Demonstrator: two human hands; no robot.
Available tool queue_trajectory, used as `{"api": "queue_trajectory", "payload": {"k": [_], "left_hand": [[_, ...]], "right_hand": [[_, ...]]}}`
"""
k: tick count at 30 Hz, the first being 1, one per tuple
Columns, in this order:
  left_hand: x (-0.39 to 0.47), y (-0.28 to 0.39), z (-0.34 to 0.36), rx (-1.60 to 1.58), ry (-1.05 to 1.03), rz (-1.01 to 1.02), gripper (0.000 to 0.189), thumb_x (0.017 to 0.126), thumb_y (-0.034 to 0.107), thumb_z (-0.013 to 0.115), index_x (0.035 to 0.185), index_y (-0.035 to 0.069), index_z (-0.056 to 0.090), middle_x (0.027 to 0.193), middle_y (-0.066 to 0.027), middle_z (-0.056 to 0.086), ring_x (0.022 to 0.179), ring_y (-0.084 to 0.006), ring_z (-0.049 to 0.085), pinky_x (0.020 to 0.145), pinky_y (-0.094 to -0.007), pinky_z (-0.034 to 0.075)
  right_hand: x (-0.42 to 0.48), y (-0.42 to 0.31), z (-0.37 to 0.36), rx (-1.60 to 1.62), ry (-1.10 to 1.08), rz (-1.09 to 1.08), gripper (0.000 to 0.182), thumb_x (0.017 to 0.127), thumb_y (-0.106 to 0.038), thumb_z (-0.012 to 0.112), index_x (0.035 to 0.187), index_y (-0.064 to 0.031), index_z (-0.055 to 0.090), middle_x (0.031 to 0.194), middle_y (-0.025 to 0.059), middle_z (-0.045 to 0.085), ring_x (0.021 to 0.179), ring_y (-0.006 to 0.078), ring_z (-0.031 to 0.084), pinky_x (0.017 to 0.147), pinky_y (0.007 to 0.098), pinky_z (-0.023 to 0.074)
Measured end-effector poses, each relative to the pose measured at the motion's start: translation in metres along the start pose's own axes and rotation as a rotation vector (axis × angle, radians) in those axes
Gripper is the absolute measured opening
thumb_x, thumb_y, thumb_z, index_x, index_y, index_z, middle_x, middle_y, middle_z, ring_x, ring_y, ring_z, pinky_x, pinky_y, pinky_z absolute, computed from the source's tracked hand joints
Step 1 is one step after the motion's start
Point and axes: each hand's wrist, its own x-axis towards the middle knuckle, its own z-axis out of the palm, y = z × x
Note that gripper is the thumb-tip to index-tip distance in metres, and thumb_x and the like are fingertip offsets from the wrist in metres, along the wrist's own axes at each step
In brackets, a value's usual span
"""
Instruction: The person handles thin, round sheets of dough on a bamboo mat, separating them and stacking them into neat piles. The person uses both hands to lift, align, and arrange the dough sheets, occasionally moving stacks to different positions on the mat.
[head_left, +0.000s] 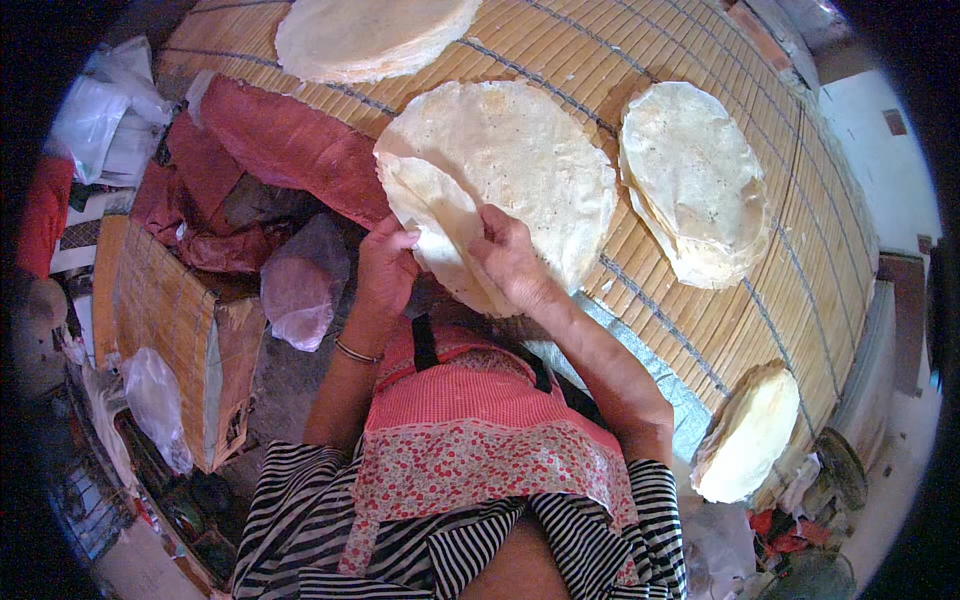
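Observation:
Large thin round flatbread sheets (510, 142) lie in front of me on a slatted bamboo mat. Over their near-left part, a thin flatbread sheet (435, 187) is lifted and folded over on itself. My left hand (390, 259) pinches its near-left edge between thumb and fingers. My right hand (510, 255) grips the folded part with curled fingers, just right of the left hand. To the right sits a stack of folded flatbreads (694, 180). Another flatbread stack (379, 37) rests at the far edge of view.
The bamboo mat (660, 330) covers the work surface. A small flatbread pile (748, 439) lies at its near-right corner. Dark red cloth (292, 146) spreads along the left side. Below it stand a wooden box (161, 315) and a plastic bag (304, 289).

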Motion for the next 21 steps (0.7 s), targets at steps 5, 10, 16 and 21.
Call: {"api": "queue_trajectory", "payload": {"k": [5, 10, 16, 21], "left_hand": [[0.001, 0.008, 0.007, -0.118, -0.012, 0.018, 0.037, 0.076, 0.006, 0.046, 0.111, -0.007, 0.043, 0.104, -0.0136, 0.054, 0.094, -0.0228, 0.054, 0.083, -0.0346, 0.043], [0.005, 0.012, 0.006, -0.089, -0.057, 0.035, 0.035, 0.076, 0.005, 0.047, 0.109, -0.006, 0.044, 0.099, -0.0121, 0.055, 0.088, -0.0199, 0.055, 0.079, -0.0322, 0.045], [0.009, 0.034, 0.039, -0.032, -0.062, 0.141, 0.027, 0.074, 0.000, 0.049, 0.101, -0.005, 0.050, 0.088, -0.0083, 0.056, 0.077, -0.0152, 0.056, 0.072, -0.0279, 0.045], [0.018, 0.063, 0.070, -0.065, -0.170, 0.240, 0.029, 0.073, -0.003, 0.048, 0.102, -0.006, 0.051, 0.095, -0.0125, 0.057, 0.088, -0.0195, 0.055, 0.081, -0.0309, 0.043]], "right_hand": [[0.002, -0.018, 0.004, -0.130, 0.018, -0.078, 0.038, 0.078, -0.029, 0.057, 0.099, 0.0010, 0.047, 0.075, 0.0125, 0.055, 0.071, 0.0218, 0.055, 0.062, 0.0296, 0.0432], [-0.004, -0.056, 0.000, -0.446, -0.005, -0.396, 0.045, 0.073, -0.031, 0.059, 0.098, 0.0037, 0.046, 0.078, 0.0237, 0.056, 0.072, 0.0376, 0.056, 0.063, 0.0419, 0.0448], [0.005, -0.044, -0.034, -0.346, 0.017, -0.354, 0.017, 0.077, -0.016, 0.058, 0.073, -0.0007, 0.051, 0.072, 0.0084, 0.057, 0.066, 0.0210, 0.057, 0.063, 0.0316, 0.0469], [-0.001, -0.093, -0.151, 0.068, 0.366, -0.098, 0.008, 0.077, -0.004, 0.054, 0.084, -0.0005, 0.058, 0.081, 0.0038, 0.058, 0.074, 0.0112, 0.053, 0.069, 0.0261, 0.0449]]}}
